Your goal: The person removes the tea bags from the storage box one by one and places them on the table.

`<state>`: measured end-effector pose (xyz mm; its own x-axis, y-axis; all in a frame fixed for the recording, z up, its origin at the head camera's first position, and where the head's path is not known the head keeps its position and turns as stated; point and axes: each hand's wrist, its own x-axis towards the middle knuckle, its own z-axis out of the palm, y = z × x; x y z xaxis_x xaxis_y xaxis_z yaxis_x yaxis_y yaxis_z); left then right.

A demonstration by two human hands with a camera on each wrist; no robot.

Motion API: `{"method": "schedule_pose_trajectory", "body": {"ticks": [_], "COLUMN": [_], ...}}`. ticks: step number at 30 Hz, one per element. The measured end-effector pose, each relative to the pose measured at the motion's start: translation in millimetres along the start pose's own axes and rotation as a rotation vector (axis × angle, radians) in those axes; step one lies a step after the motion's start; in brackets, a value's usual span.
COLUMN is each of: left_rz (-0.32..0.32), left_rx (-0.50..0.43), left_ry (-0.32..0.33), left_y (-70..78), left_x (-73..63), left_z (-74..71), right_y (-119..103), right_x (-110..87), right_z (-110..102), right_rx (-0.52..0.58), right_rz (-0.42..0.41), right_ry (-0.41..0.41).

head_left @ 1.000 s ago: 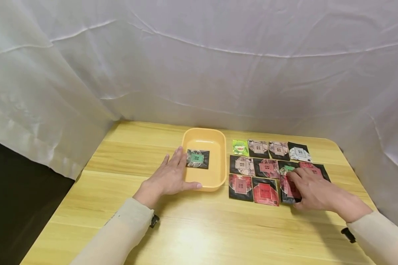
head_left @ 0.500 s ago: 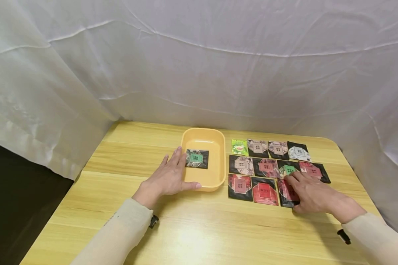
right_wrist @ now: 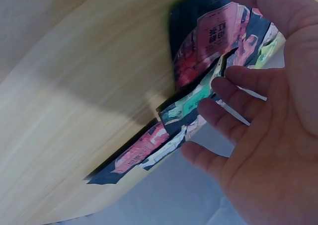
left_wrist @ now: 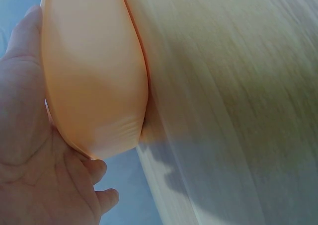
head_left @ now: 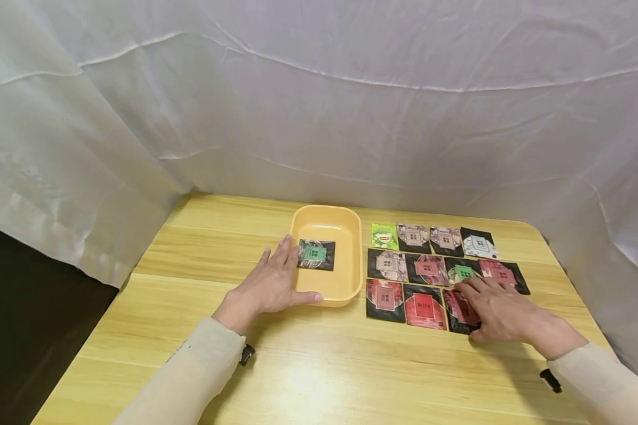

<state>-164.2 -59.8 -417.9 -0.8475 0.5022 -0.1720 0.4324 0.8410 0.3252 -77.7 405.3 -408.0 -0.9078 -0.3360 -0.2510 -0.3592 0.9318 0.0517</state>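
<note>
My left hand [head_left: 271,280] lies along the left side of a yellow plastic tray [head_left: 354,265], fingers straight and thumb at its near rim. The left wrist view shows the palm beside the tray's outer wall. One black tea sachet [head_left: 316,255] with a green label lies inside. At the right, my right hand [head_left: 505,310] touches a black and dark-red tea sachet [head_left: 461,311] at the right end of the nearest row. Its fingers look loosely bent in the right wrist view, the thumb [right_wrist: 271,4] across from them. They partly cover this sachet.
Several tea sachets lie in three rows right of the tray, including a green one [head_left: 385,236], a white-fronted one [head_left: 479,244] and a bright red one [head_left: 425,307]. The wooden table [head_left: 319,366] ends at a pale curtain [head_left: 319,118] behind.
The dark-red sachet has shifted slightly toward me and left, uncovering more of the green-labelled sachet behind it. My right hand moved slightly with it. My left hand and the tray stay put.
</note>
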Motion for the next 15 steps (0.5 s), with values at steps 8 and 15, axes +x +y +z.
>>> {"method": "schedule_pose_trajectory", "body": {"ticks": [8, 15], "left_rz": [-0.005, -0.007], "left_rx": [0.011, 0.020], "left_ry": [-0.004, -0.015], "left_y": [-0.7, -0.3], "left_x": [0.1, 0.6], "left_z": [-1.2, -1.0], "right_y": [-14, -42], "right_x": [10.6, 38.1], "right_z": [-13, -34], "right_rx": [0.007, 0.036], "right_rz": [-0.054, -0.087], "right_ry": [0.092, 0.181]}}
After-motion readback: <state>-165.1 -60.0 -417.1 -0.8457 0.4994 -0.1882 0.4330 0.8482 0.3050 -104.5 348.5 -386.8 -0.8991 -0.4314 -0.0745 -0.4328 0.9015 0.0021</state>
